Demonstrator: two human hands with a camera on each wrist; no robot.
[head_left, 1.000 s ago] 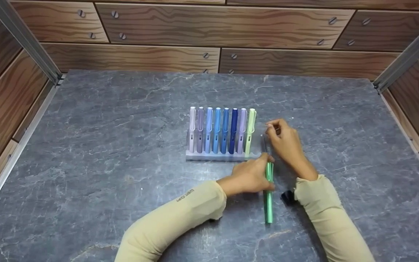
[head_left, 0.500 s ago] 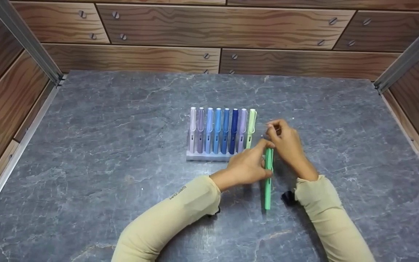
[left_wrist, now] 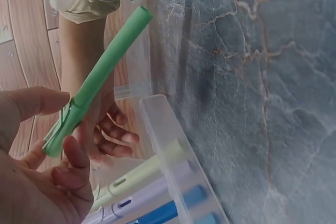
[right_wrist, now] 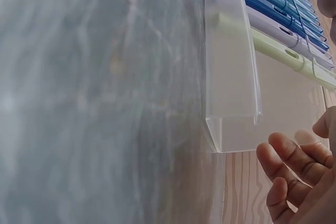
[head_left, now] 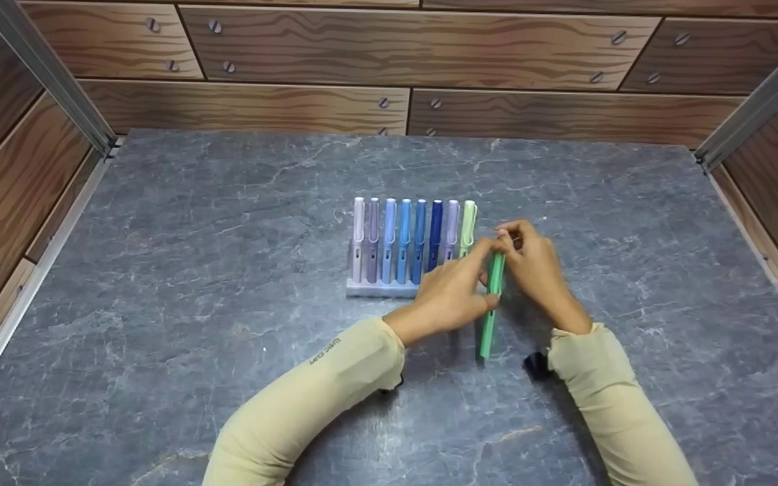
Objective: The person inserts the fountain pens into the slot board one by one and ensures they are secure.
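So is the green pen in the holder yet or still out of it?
Out. The green pen is gripped by the left hand, its upper end at the right hand, beside the clear pen holder.

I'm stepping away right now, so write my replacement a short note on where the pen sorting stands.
Left hand: grips the green pen, tilted, near the right end of the clear pen holder.
Right hand: fingers at the pen's upper end; whether they pinch it is unclear.
Done: eight pens stand in the holder, lilac through blue to pale green.
Left: the green pen is not yet seated; the free room is at the holder's right end.
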